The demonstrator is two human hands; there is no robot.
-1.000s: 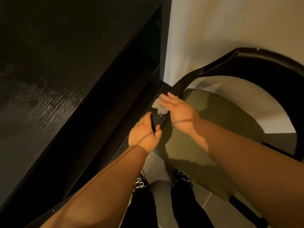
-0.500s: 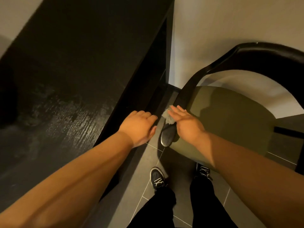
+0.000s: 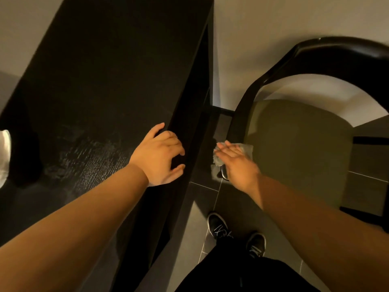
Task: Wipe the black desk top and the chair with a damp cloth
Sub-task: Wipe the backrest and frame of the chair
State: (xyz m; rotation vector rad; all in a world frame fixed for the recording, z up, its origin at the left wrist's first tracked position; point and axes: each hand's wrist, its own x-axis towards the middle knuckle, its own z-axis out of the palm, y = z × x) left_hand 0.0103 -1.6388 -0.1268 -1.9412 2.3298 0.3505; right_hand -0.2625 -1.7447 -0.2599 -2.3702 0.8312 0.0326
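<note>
The black desk top [image 3: 109,85] fills the left half, with a damp streaky patch near its right edge. My left hand [image 3: 160,153] rests on that right edge, thumb on top and fingers loosely curled over the side. To the right stands the chair, with a curved black armrest and back [image 3: 280,64] and an olive green seat [image 3: 299,144]. My right hand [image 3: 236,163] lies flat with straight fingers on the pale grey damp cloth [image 3: 245,149], pressing it on the front end of the chair's left armrest.
A white object [image 3: 4,152] shows at the far left edge of the desk. The pale wall [image 3: 263,20] stands behind the desk and chair. Grey floor tiles [image 3: 202,209] and my black shoes [image 3: 219,226] lie between them.
My left hand has left the chair's armrest and gone up to the desk's right edge. The view has risen. My right hand stays on the cloth at the armrest's end.
</note>
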